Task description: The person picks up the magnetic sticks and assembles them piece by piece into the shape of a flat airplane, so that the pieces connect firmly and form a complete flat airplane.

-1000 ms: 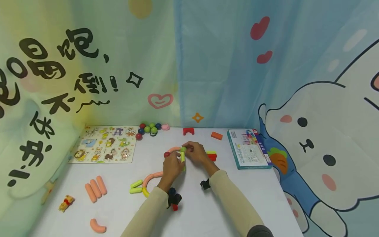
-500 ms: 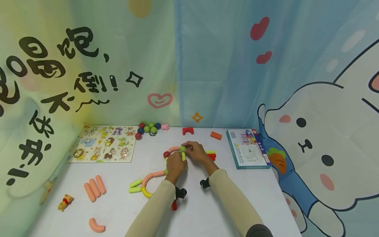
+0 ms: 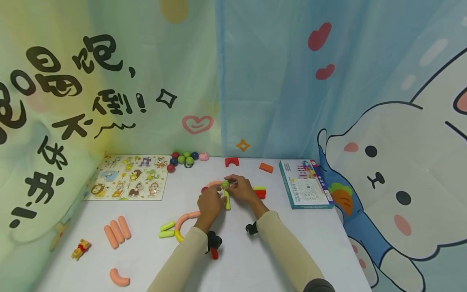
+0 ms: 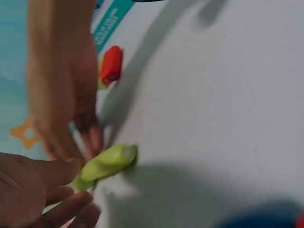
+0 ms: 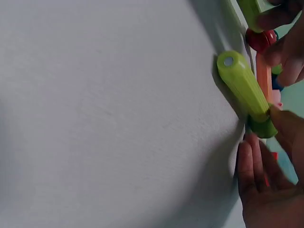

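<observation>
In the head view my right hand [image 3: 241, 190] pinches a green ball [image 3: 225, 184] between thumb and fingers. A light green rod [image 5: 242, 85] is joined to that ball, its free end toward the right wrist camera. My left hand [image 3: 211, 202] is close by on the left, thumb and fingers apart, nothing seen between them. It partly covers a red ball [image 3: 204, 189]. A curved pink rod [image 3: 214, 183] runs between the two balls. Below the left hand, a pink rod [image 3: 193, 214] continues into a curve with a yellow rod [image 3: 178, 236], partly hidden by the sleeve.
Several balls [image 3: 181, 159] and an animal sticker board [image 3: 135, 178] lie at the back left. A box [image 3: 307, 183] stands at right, with red rods [image 3: 260, 194] nearer. Loose pink rods [image 3: 117, 232], a curved pink rod [image 3: 119, 278] and a bear figure [image 3: 81, 249] lie at left.
My left hand first covered the light green rod more, then drew back left, leaving the rod in sight and the red ball partly covered. My right hand stays at the green ball.
</observation>
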The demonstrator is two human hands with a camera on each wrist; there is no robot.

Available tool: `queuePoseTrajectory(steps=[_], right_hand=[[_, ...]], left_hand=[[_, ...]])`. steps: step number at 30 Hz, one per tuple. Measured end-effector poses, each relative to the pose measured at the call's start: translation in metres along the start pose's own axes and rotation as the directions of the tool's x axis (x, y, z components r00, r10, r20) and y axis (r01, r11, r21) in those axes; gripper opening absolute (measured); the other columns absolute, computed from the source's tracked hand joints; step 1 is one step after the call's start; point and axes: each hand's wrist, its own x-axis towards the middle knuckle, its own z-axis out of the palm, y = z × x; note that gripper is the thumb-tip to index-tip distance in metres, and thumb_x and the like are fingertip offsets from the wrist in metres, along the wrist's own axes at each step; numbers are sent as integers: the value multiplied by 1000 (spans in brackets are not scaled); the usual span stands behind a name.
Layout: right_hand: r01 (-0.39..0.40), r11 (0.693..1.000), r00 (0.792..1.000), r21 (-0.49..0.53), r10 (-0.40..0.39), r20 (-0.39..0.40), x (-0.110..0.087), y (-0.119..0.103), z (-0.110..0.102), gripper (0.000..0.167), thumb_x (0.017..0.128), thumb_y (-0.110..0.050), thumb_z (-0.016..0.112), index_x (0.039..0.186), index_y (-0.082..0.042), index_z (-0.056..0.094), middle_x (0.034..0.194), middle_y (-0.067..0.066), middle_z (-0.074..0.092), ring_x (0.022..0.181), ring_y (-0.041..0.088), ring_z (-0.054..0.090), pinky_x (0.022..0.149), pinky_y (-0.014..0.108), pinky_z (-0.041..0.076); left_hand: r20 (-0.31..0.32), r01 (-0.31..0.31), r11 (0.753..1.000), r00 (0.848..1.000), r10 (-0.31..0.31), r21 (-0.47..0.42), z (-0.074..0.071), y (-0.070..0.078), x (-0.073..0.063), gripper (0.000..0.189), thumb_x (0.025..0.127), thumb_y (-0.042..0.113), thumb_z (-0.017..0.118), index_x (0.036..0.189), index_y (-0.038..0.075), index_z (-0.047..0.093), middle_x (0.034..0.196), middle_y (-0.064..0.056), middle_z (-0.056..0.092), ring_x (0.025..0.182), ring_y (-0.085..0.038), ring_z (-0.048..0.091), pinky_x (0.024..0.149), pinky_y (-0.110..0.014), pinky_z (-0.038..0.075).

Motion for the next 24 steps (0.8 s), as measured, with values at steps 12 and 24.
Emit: queuePoseTrajectory(steps=[12,24], right_hand=[[-73,994,997,-85,70,-31,-17,-10,11,57,96,-20,80,148,-18,57,85,5,64,73,17,56,66,27,47],[-158,985,986,-72,154,-61,-12,-12,19,54,98,-24,77,148,-22,55,87,5,63,72,18,57,65,28,47]], left_hand=[[47,-153,969,988,146,194,-40,-58,-43,48,85,20,91,130,21,74,108,-10,74,99,-29,63,86,-44,45],[82,-280,955,959,272,95,-40,-85,-30,33,93,10,81,123,23,76,102,0,81,90,-19,62,85,-36,41]])
